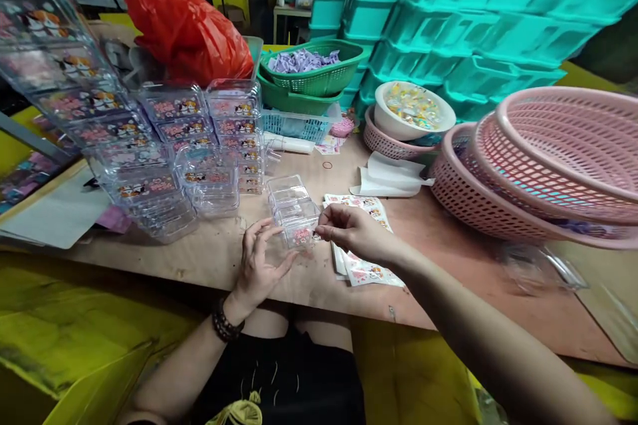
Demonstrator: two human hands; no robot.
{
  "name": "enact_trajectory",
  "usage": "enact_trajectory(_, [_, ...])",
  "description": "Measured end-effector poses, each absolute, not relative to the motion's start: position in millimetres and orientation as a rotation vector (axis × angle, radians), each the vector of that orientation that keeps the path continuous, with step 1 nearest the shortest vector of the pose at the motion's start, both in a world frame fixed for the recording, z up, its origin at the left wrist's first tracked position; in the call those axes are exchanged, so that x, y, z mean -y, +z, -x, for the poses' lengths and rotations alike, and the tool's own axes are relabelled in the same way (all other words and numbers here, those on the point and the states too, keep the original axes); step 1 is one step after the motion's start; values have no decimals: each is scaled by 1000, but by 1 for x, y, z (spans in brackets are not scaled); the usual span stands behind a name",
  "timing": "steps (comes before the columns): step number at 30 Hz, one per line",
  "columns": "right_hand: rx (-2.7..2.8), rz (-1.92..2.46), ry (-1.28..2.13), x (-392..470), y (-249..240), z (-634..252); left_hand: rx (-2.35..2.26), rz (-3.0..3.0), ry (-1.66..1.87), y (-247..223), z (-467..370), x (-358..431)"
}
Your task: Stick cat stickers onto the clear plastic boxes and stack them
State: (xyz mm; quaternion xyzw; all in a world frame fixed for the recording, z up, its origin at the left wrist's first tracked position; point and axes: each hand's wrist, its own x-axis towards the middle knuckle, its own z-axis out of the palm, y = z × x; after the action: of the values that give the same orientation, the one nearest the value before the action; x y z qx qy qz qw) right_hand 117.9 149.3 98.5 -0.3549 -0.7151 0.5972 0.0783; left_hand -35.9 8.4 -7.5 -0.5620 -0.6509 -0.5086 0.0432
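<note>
A clear plastic box (292, 209) lies on the table with its lid folded open, and pink lettering and a small picture show on its near panel. My left hand (256, 265) rests at the box's left near corner, fingers apart and fingertips against its edge. My right hand (349, 229) pinches at the right side of that panel; a small dark bit of a sticker shows under the fingertips, mostly hidden. Beneath the right wrist lie sticker sheets (371, 272) with cat and pink prints.
Stacks of decorated clear boxes (184, 126) stand at the left, before a red plastic bag (184, 26). Behind are a green basket (319, 73) of purple packets and a white bowl (413, 109) of small packets. Pink baskets (543, 166) fill the right; teal bins (448, 26) rise behind.
</note>
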Motion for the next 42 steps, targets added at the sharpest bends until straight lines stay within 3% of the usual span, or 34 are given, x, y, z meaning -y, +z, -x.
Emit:
enact_trajectory(15, [2453, 1160, 1538, -166, 99, -107, 1926, 1762, -1553, -9, 47, -10])
enact_trajectory(42, [2483, 1273, 1481, -163, 106, -101, 1803, 1732, -1428, -14, 45, -12])
